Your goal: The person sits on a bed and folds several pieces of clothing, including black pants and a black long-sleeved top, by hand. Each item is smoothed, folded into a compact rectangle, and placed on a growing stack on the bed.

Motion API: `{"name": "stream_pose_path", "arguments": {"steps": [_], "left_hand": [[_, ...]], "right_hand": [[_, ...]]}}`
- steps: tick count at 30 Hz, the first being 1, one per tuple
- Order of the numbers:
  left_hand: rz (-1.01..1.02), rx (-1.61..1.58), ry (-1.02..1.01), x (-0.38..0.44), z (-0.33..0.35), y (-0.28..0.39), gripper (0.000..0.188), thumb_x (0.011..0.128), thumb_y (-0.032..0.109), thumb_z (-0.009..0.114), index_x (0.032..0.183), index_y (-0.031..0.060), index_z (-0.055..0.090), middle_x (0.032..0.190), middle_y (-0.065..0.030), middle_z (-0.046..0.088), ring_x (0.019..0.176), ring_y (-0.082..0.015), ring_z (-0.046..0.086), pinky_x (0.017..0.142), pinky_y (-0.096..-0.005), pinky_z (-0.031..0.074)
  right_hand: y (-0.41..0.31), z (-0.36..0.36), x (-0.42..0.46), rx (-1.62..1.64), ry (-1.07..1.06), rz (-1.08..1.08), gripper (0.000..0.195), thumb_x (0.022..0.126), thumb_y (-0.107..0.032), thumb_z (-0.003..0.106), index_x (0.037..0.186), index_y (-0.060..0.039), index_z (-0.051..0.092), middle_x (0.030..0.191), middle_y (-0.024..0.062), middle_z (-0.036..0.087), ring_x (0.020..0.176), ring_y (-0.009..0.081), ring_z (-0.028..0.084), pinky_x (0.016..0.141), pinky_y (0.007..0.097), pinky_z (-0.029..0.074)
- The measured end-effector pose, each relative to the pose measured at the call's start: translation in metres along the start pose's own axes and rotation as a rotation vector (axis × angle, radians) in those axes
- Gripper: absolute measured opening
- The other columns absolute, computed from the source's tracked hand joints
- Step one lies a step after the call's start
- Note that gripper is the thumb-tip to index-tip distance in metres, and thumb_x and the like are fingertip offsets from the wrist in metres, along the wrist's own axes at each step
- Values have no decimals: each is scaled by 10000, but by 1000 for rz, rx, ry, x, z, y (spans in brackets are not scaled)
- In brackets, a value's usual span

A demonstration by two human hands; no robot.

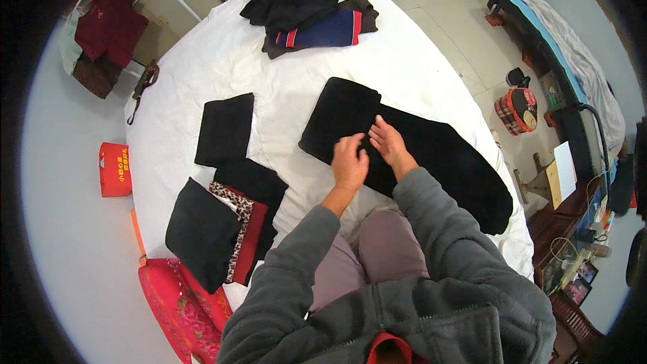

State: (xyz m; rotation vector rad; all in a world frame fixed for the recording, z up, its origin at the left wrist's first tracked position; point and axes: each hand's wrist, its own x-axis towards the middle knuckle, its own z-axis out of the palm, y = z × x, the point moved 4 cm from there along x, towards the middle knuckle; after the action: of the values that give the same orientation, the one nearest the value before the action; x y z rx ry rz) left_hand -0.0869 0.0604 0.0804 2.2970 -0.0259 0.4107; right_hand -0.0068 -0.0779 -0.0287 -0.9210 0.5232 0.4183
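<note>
A long black cloth garment (440, 162) lies on the white bed sheet, with its left part (338, 116) folded over into a squarish panel. My left hand (350, 162) hovers at the lower right of that panel, fingers loosely apart. Just right of it, my right hand (388, 140) is over the fold's edge, fingers extended, palm turned towards the left hand. Neither hand grips cloth; whether the fingertips touch it is hard to tell. To the left lie a folded black cloth (225, 130) and overlapping folded dark garments (202, 232), with leopard-print and red cloth (252, 242) among them.
A pile of clothes (303, 10) sits at the bed's far end. A red floral bundle (182, 303) is at the lower left, near a red bag (115, 169). Right of the bed are a wooden stool (543, 179), a round patterned container (516, 111) and a dark cabinet (558, 227).
</note>
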Motion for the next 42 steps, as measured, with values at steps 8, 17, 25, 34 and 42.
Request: {"name": "stream_pose_path", "arguments": {"steps": [8,17,25,34,42], "left_hand": [[216,117,-172,-31,-15,-51,240,861,87,649,1095,75,699,1098,-140,657,1080,-362,603,967,-465,487],[126,325,-417,6,26,-76,320,943,361,641,1167,175,774,1302,-142,695,1173,-374,649,1022,-484,500],[331,270,-343,-3,-12,-141,398,942,387,627,1263,182,743,1354,-139,677,1201,-434,626,1075,-513,466],[395,352,-219,-25,-28,-95,237,845,228,741,973,28,735,990,-184,703,925,-401,661,933,-517,495],[88,-83,141,-40,-57,-134,183,823,-25,611,930,55,735,1038,-135,726,1031,-362,671,938,-436,527]], "right_hand": [[-3,42,3,-382,184,-39,352,848,-313,822,980,-37,649,944,116,666,832,231,625,651,376,480],[7,-33,-44,-179,171,10,247,916,-240,773,924,-115,560,746,4,515,616,139,516,496,299,382],[16,0,-41,-346,201,-46,301,968,-281,737,886,-71,539,760,68,597,420,166,487,380,282,380],[42,-2,-47,-11,86,6,726,923,-234,775,1473,-24,351,1148,103,648,865,192,606,744,379,491],[20,-39,-33,-681,290,-235,647,952,-275,755,1441,56,490,1328,248,658,1151,346,679,987,419,529]]}}
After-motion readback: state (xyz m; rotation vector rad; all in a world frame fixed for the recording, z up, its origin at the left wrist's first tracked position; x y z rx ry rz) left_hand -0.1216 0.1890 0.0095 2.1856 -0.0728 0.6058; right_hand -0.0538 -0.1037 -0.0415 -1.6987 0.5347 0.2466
